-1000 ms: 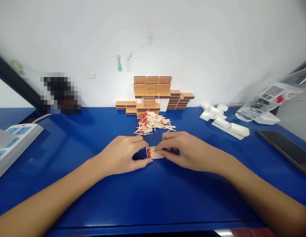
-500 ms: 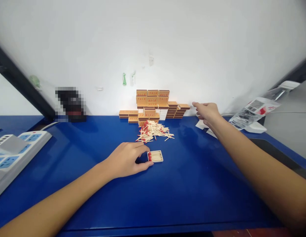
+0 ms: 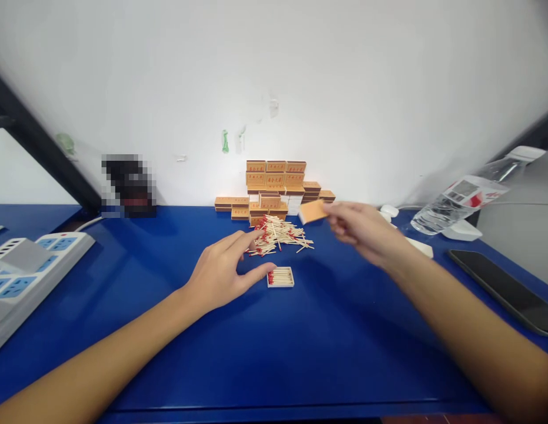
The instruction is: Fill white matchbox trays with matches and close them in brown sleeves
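Between the thumb and fingers of my right hand (image 3: 364,232) is an orange matchbox (image 3: 313,211), held up off the table in front of the stacked boxes. Whether it has a tray inside cannot be made out. My left hand (image 3: 223,265) is open, its thumb at the left end of a small white matchbox tray (image 3: 281,285) partly filled with red-tipped matches. The index finger of that hand reaches the left side of a loose heap of matches (image 3: 280,234). Behind the heap, several orange-and-brown matchboxes (image 3: 275,179) stand stacked against the wall.
A grey-white power strip (image 3: 48,265) lies at the left. At the right are a tilted plastic bottle (image 3: 465,197), a black phone (image 3: 503,288) and small white items (image 3: 389,210). A pixelated dark object (image 3: 130,188) stands by the wall. The table (image 3: 274,353) is blue.
My right hand has come from the right end of the stack toward the middle, bringing a matchbox with it. My left fingers have spread, the index lifting from the tray toward the heap.
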Available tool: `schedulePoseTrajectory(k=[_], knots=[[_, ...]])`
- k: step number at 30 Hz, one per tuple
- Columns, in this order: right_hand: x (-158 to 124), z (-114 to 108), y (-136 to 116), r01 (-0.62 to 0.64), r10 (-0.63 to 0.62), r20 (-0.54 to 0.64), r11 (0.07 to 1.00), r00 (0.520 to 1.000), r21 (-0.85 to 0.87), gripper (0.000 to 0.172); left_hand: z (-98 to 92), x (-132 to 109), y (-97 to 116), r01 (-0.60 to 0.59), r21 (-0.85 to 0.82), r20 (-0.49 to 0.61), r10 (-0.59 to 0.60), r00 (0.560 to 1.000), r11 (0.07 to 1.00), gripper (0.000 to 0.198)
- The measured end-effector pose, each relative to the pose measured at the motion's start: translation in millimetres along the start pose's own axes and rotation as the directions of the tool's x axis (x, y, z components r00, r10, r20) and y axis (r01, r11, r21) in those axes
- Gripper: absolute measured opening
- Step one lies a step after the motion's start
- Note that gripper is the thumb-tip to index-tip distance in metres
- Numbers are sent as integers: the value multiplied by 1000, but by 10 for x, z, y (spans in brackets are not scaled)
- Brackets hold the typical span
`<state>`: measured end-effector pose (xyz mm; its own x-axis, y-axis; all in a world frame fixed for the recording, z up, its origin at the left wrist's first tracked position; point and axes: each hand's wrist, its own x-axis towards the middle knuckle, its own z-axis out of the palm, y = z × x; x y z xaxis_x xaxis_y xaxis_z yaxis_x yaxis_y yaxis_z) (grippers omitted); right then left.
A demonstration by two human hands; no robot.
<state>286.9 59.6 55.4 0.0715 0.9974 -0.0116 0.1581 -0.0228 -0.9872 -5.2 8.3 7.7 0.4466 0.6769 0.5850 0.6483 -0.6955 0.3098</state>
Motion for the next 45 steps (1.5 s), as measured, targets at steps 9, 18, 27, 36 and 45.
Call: schedulePoseTrajectory(k=[9,18,27,36,45], knots=[[-499,435,215,140,-72,450,983,890,-120,41,-29,39,-13,-52,-77,-3,52,999,996,43],[-409,169,310,588,-183,683,689,707,-423,31,-35,96,-198,194,-212,157,-162,974,958,51],[-148,-90,270,336,-131,577,905,806,-263,48,1,95,-202,337,-363,289,-238,927,869,55],[-192,-57,263,393,-214,571,895,793,-210,45,-10,108,-159,416,-440,376,-257,890,796,54],[-264,-12,244,388,-248,512,903,822,-186,40,-22,116,-108,438,-470,375,-275,885,767,55]])
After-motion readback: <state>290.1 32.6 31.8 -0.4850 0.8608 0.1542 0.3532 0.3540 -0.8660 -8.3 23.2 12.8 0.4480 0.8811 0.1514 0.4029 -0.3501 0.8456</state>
